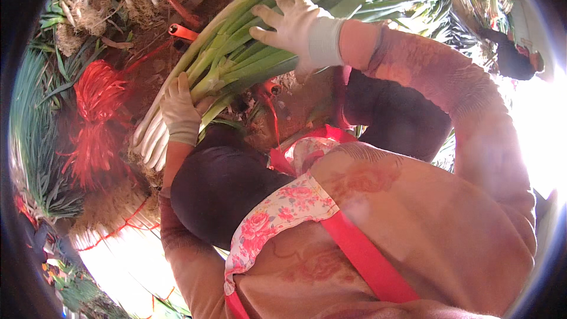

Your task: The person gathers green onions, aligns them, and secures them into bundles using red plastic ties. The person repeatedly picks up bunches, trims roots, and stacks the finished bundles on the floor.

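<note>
My left hand (179, 108), in a pale glove, grips a bunch of long green onions (212, 68) near their white stems, its thumb on the inner side. The bunch runs diagonally, with roots at the lower left and green leaves towards the upper right. My right hand (288, 26), gloved with a grey knit cuff, lies over the leaves with its fingers spread; whether it presses on them I cannot tell. The lower ends of the bunch rest near my dark-clothed knee (221, 190).
A bundle of red plastic strips (99, 110) hangs at the left. Orange tubes (184, 32) stand beyond the bunch. Tied onions (128, 252) lie at the lower left, and more onions (31, 124) at the left edge. A person (514, 55) is at the far right.
</note>
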The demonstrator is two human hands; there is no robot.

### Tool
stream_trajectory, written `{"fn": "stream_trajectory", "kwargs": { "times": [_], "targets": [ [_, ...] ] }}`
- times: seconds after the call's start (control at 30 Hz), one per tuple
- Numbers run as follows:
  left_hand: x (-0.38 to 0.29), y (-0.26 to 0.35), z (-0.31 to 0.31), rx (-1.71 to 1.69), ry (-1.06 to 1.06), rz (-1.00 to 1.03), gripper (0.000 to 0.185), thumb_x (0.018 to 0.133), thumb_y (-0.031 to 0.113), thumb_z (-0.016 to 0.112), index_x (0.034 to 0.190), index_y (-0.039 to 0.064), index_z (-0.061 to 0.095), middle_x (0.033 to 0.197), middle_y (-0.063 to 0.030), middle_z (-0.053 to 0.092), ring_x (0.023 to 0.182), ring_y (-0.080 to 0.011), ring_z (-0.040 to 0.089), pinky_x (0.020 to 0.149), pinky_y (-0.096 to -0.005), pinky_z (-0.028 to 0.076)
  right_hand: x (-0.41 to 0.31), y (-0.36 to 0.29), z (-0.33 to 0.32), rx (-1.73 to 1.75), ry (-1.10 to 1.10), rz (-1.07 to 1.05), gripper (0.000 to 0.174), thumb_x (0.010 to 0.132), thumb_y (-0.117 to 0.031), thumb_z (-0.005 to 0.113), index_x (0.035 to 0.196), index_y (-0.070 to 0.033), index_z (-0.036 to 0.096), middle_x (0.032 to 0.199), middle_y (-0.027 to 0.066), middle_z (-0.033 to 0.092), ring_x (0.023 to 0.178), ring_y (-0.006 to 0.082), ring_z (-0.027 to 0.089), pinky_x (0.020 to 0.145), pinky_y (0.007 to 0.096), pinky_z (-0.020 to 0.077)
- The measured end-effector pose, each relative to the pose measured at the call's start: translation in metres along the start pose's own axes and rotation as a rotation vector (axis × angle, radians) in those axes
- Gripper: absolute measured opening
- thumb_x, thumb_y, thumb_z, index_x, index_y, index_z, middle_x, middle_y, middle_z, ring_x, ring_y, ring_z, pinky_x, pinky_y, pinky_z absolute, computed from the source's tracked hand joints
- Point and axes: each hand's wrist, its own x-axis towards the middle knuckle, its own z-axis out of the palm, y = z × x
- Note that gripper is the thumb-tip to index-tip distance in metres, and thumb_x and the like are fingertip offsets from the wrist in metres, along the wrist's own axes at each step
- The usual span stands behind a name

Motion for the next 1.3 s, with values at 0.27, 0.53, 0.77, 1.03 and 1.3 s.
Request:
{"fn": "stream_trajectory", "kwargs": {
  "times": [0.27,0.53,0.77,1.03,1.3],
  "targets": [
    [0.028,0.021,-0.042,-0.006,-0.043,0.161,0.105,0.067,0.052,0.093,0.146,0.0,0.047,0.141,-0.0243,0.058,0.127,-0.0435,0.059,0.105,-0.0531,0.048,0.024,0.012,0.036,-0.121,0.182,-0.041,0.087,0.091,-0.031,0.076,0.166,-0.035,0.033,0.171,0.0138,0.031,0.142,0.0497,0.049,0.111,0.0612,0.0448],
    [0.118,0.103,-0.032,-0.11,0.049,0.413,0.117,0.061,0.053,0.094,0.151,-0.001,0.044,0.152,-0.028,0.045,0.136,-0.0461,0.05,0.114,-0.0555,0.042,0.042,0.019,0.073,-0.092,0.38,-0.099,0.065,0.094,-0.029,0.069,0.155,-0.033,0.048,0.162,0.0151,0.043,0.137,0.0438,0.055,0.106,0.0601,0.049],
    [0.126,0.114,-0.016,0.072,0.057,0.39,0.113,0.064,0.061,0.088,0.149,-0.001,0.045,0.147,-0.0271,0.047,0.131,-0.0443,0.052,0.11,-0.0566,0.044,0.056,0.024,0.1,-0.061,0.633,-0.098,0.049,0.092,-0.035,0.064,0.141,-0.034,0.06,0.153,0.0086,0.051,0.129,0.0428,0.057,0.097,0.0583,0.0494],
    [0.12,0.113,-0.018,0.089,0.168,0.482,0.113,0.07,0.066,0.086,0.15,-0.001,0.044,0.15,-0.027,0.044,0.133,-0.0467,0.05,0.11,-0.0595,0.045,-0.039,-0.067,0.12,0.468,0.835,0.024,0.027,0.081,-0.023,0.071,0.105,-0.01,0.071,0.112,0.0091,0.07,0.112,0.0331,0.064,0.092,0.0468,0.0515],
    [0.113,0.111,-0.023,0.072,0.01,0.412,0.12,0.071,0.056,0.089,0.16,-0.002,0.034,0.159,-0.0293,0.036,0.144,-0.0487,0.041,0.119,-0.0594,0.037,-0.034,-0.043,0.196,1.468,0.64,0.954,0.061,0.096,-0.055,0.07,0.107,0.004,0.074,0.097,0.0248,0.074,0.093,0.0423,0.071,0.087,0.0489,0.0565]
  ]
}}
